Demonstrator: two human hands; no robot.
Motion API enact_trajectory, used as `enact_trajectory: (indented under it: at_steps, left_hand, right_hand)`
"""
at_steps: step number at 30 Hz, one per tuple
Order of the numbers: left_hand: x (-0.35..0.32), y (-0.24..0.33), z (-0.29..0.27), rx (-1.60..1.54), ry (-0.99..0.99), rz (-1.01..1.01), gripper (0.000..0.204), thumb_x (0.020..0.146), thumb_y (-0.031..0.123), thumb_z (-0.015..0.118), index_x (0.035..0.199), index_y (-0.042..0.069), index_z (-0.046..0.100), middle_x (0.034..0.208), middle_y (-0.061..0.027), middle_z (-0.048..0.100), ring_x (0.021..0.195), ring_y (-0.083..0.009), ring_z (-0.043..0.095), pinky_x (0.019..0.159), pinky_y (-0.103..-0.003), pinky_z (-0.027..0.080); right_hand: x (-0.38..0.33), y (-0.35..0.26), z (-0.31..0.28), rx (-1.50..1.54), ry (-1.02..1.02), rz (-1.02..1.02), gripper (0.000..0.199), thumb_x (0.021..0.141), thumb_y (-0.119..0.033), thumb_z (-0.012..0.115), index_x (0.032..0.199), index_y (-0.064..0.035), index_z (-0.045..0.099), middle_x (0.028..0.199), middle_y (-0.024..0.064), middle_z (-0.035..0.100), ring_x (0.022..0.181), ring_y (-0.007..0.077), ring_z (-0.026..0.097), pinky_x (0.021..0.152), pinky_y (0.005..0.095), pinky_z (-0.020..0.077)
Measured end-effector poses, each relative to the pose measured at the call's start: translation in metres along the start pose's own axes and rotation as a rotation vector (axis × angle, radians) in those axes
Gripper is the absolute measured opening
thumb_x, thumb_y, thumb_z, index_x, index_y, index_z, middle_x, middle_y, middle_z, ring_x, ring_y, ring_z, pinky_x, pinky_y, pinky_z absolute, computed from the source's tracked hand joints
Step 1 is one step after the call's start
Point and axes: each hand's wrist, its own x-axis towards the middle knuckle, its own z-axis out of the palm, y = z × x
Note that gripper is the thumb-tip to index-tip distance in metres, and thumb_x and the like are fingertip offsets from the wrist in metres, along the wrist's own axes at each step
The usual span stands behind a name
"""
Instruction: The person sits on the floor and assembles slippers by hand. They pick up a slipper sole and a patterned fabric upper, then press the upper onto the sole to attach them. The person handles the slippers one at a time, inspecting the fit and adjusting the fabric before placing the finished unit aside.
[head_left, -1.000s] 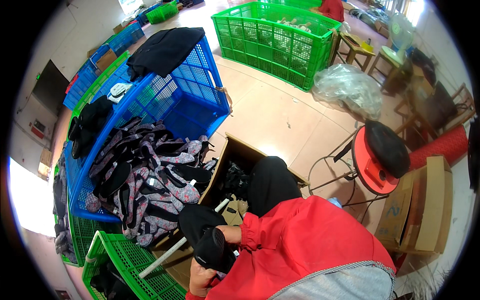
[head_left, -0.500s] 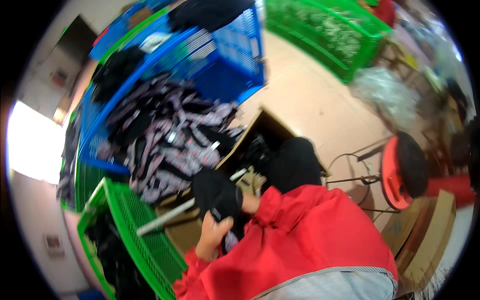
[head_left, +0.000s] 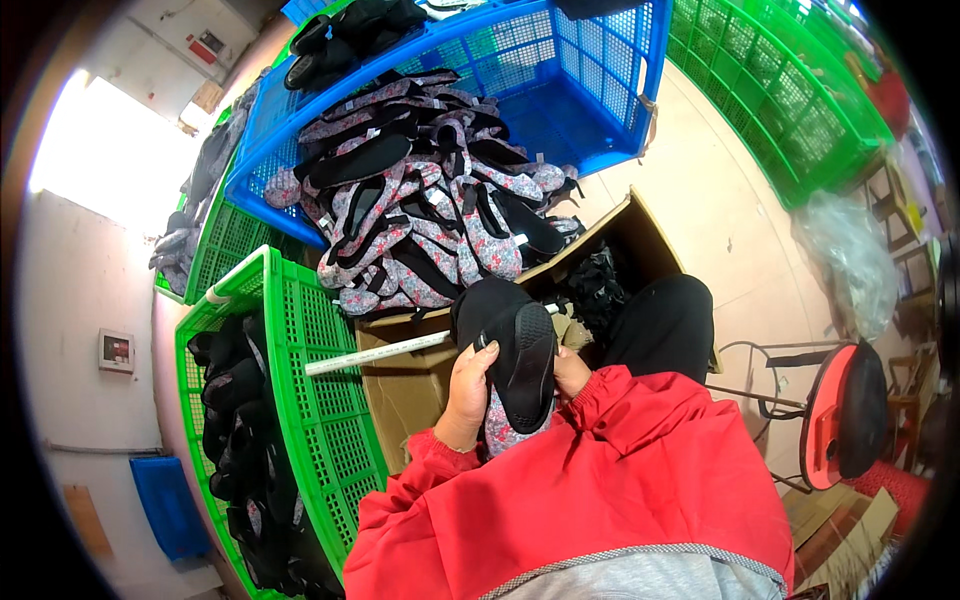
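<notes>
Between my two hands is a shoe (head_left: 527,365) with a black ridged sole turned up and pink-and-grey flowered fabric showing near its lower end. My left hand (head_left: 466,392) grips its left side, thumb up near the sole's edge. On the other side my right hand (head_left: 572,372) is closed against the shoe, its fingertips partly hidden. The shoe lies against my left knee (head_left: 490,300) in black trousers. Beyond the knees, flowered shoe uppers (head_left: 490,245) with black linings are heaped up, spilling from a blue plastic crate (head_left: 592,165).
A green crate (head_left: 330,420) of black shoes stands at my left. A white pipe (head_left: 375,353) reaches from it across an open cardboard box (head_left: 645,240). Another green crate (head_left: 770,100), a clear plastic bag (head_left: 845,260) and a red-and-black round stool (head_left: 840,415) are to the right.
The view has swung left and sharpened, so the scene sits farther right. The shoe is now turned with its sole facing up, and my right hand shows more plainly at its side.
</notes>
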Motion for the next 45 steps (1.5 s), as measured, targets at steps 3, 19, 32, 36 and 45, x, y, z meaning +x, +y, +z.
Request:
enact_trajectory:
  at_steps: [3, 19, 32, 36, 45]
  left_hand:
    - [-0.001, 0.0, -0.01, -0.008, -0.039, -0.031, 0.034, 0.098, 0.017, 0.05, 0.122, -0.006, 0.059, 0.119, -0.0108, 0.065, 0.107, -0.0183, 0.061, 0.097, -0.031, 0.045]
    - [0.009, 0.03, -0.052, -0.32, 0.67, 0.399, 0.027, 0.102, 0.019, 0.048, 0.121, 0.001, 0.056, 0.125, -0.0087, 0.06, 0.114, -0.0215, 0.057, 0.1, -0.037, 0.045]
    - [-0.008, 0.002, -0.076, -0.523, 0.536, 0.197, 0.033, 0.1, 0.015, 0.048, 0.131, 0.005, 0.05, 0.131, -0.0086, 0.056, 0.121, -0.0247, 0.054, 0.104, -0.042, 0.042]
    - [-0.024, 0.034, -0.062, 0.036, 0.89, 0.453, 0.048, 0.094, 0.001, 0.051, 0.14, 0.004, 0.037, 0.137, -0.0081, 0.049, 0.125, -0.0263, 0.049, 0.104, -0.039, 0.041]
    - [-0.028, 0.108, 0.037, 1.551, 0.07, 0.851, 0.045, 0.069, 0.006, 0.075, 0.112, 0.004, 0.066, 0.128, -0.014, 0.057, 0.126, -0.0365, 0.049, 0.107, -0.045, 0.037]
  right_hand:
    - [-0.005, -0.004, 0.001, 0.108, -0.019, 0.029, 0.024, 0.098, -0.025, 0.059, 0.113, -0.0074, 0.065, 0.085, 0.0019, 0.07, 0.05, 0.0076, 0.057, 0.038, 0.0191, 0.034]
    - [-0.021, -0.025, 0.003, 0.006, -0.102, 0.052, 0.038, 0.1, -0.04, 0.053, 0.121, -0.0091, 0.057, 0.092, 0.012, 0.069, 0.051, 0.0054, 0.046, 0.043, 0.0205, 0.026]
    - [-0.025, -0.028, 0.002, -0.096, 0.001, -0.03, 0.028, 0.086, -0.015, 0.071, 0.11, -0.0098, 0.058, 0.079, -0.0037, 0.059, 0.054, 0.004, 0.045, 0.048, 0.0197, 0.0321]
    - [-0.029, -0.03, 0.002, -0.204, 0.033, -0.188, 0.027, 0.086, -0.011, 0.07, 0.109, -0.0057, 0.057, 0.089, -0.0033, 0.059, 0.073, 0.0045, 0.054, 0.067, 0.0212, 0.0448]
    - [-0.035, -0.035, 0.001, -0.287, -0.086, -0.349, 0.029, 0.085, -0.01, 0.07, 0.111, -0.0028, 0.058, 0.096, -0.0026, 0.06, 0.083, 0.004, 0.055, 0.076, 0.021, 0.0452]
